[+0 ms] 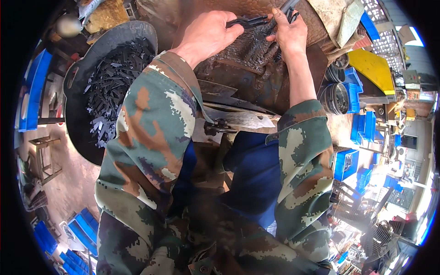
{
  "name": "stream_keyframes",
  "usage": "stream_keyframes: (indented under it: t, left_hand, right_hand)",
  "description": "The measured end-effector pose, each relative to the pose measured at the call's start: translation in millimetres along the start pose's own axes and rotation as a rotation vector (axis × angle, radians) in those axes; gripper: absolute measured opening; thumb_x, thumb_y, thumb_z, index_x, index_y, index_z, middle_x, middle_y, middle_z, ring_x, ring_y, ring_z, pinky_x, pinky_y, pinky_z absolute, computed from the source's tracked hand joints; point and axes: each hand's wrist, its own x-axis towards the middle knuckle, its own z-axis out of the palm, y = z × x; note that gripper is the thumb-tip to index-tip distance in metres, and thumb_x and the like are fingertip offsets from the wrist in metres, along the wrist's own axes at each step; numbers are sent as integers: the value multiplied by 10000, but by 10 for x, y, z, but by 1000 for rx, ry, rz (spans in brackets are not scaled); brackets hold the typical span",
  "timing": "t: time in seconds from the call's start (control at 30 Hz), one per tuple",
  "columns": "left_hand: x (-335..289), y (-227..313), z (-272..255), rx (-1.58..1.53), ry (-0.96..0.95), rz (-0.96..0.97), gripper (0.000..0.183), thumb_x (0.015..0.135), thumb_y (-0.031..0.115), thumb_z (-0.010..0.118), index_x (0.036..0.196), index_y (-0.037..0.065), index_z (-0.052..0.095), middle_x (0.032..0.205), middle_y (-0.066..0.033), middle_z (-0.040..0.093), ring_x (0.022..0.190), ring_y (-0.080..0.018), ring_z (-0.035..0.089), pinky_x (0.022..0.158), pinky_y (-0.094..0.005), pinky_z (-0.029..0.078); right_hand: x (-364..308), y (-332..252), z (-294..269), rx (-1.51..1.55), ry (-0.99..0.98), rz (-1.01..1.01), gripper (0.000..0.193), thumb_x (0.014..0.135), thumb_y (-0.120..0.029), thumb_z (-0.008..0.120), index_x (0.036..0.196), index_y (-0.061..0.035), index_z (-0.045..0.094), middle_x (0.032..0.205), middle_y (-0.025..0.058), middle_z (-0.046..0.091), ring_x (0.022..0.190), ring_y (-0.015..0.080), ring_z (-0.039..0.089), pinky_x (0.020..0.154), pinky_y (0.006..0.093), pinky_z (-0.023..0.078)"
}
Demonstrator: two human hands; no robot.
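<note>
My left hand (208, 36) is closed, pinching a small bunch of dark, narrow strips (249, 22) between thumb and fingers. The strips point to the right, toward my right hand (291, 34), whose fingers are bent around short dark pieces (292, 17) like those on the left. A grey rod or tube (288, 5) runs past its fingertips at the top edge, and I cannot tell whether the hand touches it. Below both hands, a brown worktop (243, 80) is smeared with wet, dark sludge (254, 50).
A large black basin (71, 114) holding many dark flat strips (114, 78) stands left of my left arm. Round containers (337, 98) and blue bins (353, 91) sit at right, near a yellow panel (373, 68). A cloth (350, 23) lies at upper right. Farther right is a caged fan (380, 238).
</note>
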Motion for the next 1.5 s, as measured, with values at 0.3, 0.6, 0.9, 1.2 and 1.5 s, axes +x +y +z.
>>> stream_keyframes:
  t: [0.3, 0.6, 0.9, 1.2, 1.5]
  left_hand:
    - [-19, 17, 9, 12, -23, -2, 312, 927, 299, 616, 1064, 24, 675, 721, -138, 625, 683, -282, 620, 692, -411, 492]
    - [25, -20, 82, 28, -9, 77, 309, 925, 296, 619, 1050, 17, 666, 710, -131, 605, 657, -266, 592, 666, -403, 480]
    - [6, -34, 63, 52, 3, 94, 293, 924, 287, 611, 1040, 23, 667, 697, -119, 597, 645, -254, 577, 656, -399, 477]
    - [2, -40, 70, 31, 2, 103, 293, 921, 291, 608, 1027, 26, 670, 689, -126, 587, 644, -265, 583, 657, -408, 477]
    - [11, -37, 67, 70, 6, 138, 292, 911, 293, 607, 993, 20, 672, 699, -144, 591, 654, -293, 584, 669, -418, 479]
  right_hand:
    - [-10, 7, 0, 20, -9, 17, 318, 946, -277, 681, 1070, 3, 596, 948, 68, 739, 499, 135, 607, 448, 256, 493]
    - [67, 110, -24, 59, 22, -21, 187, 963, -199, 653, 1015, -33, 585, 829, 41, 639, 538, 130, 573, 404, 263, 507]
    - [69, 141, 5, 84, 3, -34, 178, 959, -200, 661, 1015, -49, 586, 836, 29, 636, 546, 129, 568, 401, 263, 508]
    - [66, 117, 23, 76, 17, -1, 162, 961, -189, 656, 1010, -52, 584, 836, 28, 640, 533, 135, 563, 396, 266, 499]
    - [79, 139, 13, 61, 10, -4, 164, 961, -188, 656, 992, -48, 576, 826, 28, 639, 507, 129, 548, 394, 265, 493]
